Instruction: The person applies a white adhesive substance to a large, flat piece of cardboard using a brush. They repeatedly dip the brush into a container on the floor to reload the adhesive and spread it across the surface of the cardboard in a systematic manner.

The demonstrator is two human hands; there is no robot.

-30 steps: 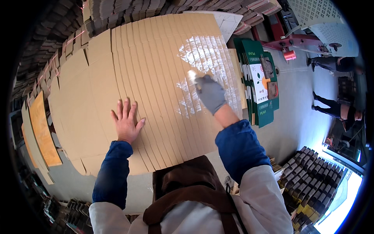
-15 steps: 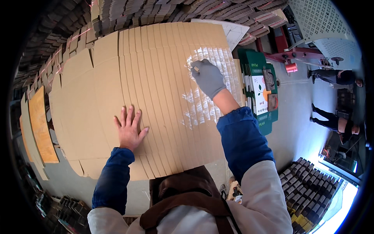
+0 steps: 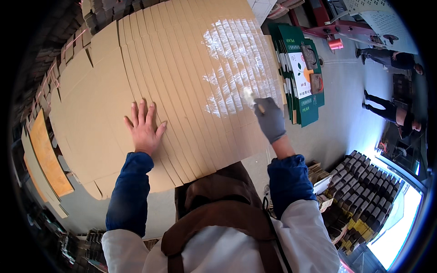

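Observation:
Overlapping brown cardboard sheets (image 3: 104, 109) lie fanned out in front of me, their edges forming narrow strips. My left hand (image 3: 144, 129) rests flat on them, bare, with its fingers spread. My right hand (image 3: 271, 122), in a grey glove, is closed around the short handle of a brush (image 3: 248, 95). Its whitish head points away from me, at the near right part of a wet-looking white coating (image 3: 234, 54). This coating lies in streaks across the strips on the right side. The gloved fingers hide most of the handle.
Green printed cartons (image 3: 298, 75) lie stacked flat just right of the sheets. Wooden boards (image 3: 50, 154) stand at the left, and dark bundled stacks (image 3: 364, 195) at the lower right. Beyond the grey floor (image 3: 343, 109) on the right are two people (image 3: 393, 107). A red machine frame (image 3: 314, 25) is at the far right.
My right hand has come toward me and to the right over the coated strips, and the brush head now shows. My left hand stays flat on the cardboard. The whole view has shifted.

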